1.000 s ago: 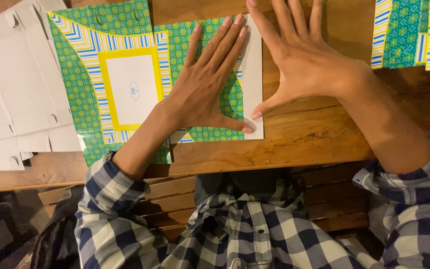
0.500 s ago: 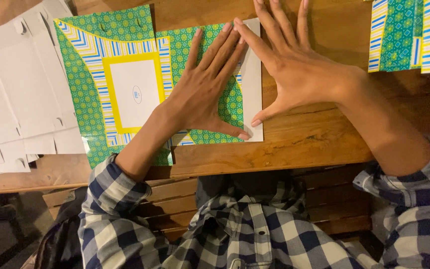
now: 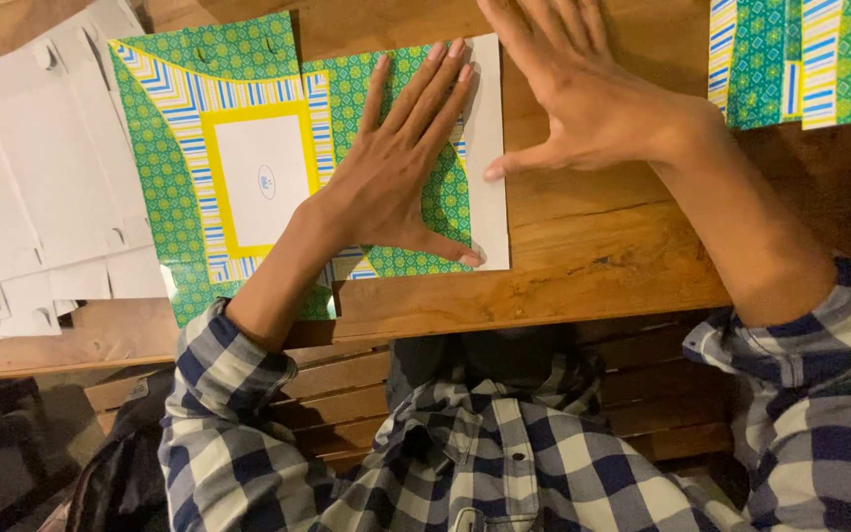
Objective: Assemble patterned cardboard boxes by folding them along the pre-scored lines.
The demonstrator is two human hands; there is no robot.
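Note:
A flat green patterned paper sheet (image 3: 238, 138) with blue and yellow stripes and a white rectangle in a yellow frame lies on the wooden table (image 3: 593, 246). My left hand (image 3: 401, 163) presses flat on its right part, fingers spread, thumb near the white edge strip (image 3: 490, 128). My right hand (image 3: 583, 94) lies flat on the table just right of the sheet, fingers spread, its thumb tip touching the white strip. Neither hand grips anything.
A pile of white die-cut paper sheets (image 3: 32, 187) lies at the left. More green and striped printed sheets (image 3: 800, 59) lie at the top right. The table's front edge runs above a slatted wooden bench (image 3: 347, 384).
My right hand has slid up and to the right, off the sheet, leaving only the thumb on the white strip. The left hand stays pressed on the sheet.

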